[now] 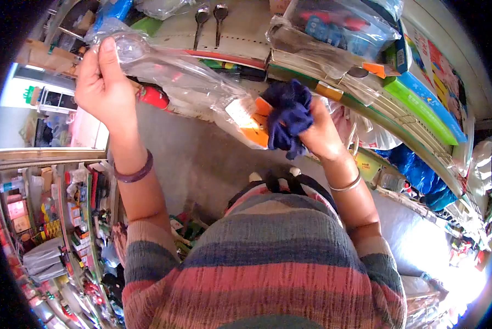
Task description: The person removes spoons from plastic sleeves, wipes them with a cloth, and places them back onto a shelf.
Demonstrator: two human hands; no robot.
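A long clear plastic package (185,71) stretches between my two hands, slanting down to the right. My left hand (107,82) pinches its upper left end, where a round, clear shape shows inside. At its lower right end are a white label and an orange card (254,129). My right hand (320,131) is closed on a crumpled dark blue cloth (290,118), which lies against the orange end of the package. Whether the right fingers also grip the package is hidden by the cloth.
Two dark spoons (201,26) lie on the shelf ahead. Plastic-wrapped goods (339,27) and a blue and green box (421,88) sit on the right shelf. Racks of small goods (54,219) stand at the left. A red item (155,97) is beside my left wrist.
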